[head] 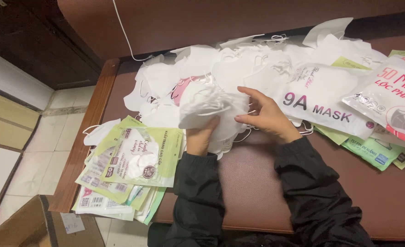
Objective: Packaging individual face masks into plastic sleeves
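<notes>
My left hand (201, 136) grips a small stack of white face masks (211, 107) from below, its fingers hidden behind them. Fingers spread, my right hand (265, 114) touches the right edge of that stack. Both arms wear dark sleeves. Behind the hands, a large loose heap of white masks with ear loops (239, 68) covers the brown padded bench (257, 183).
A stack of green and white mask packets (133, 160) lies at the bench's left end, overhanging the wooden edge. More packets, white, pink and green (385, 100), lie at the right. A cardboard box (33, 226) stands on the tiled floor lower left. A white cable (122, 32) hangs behind.
</notes>
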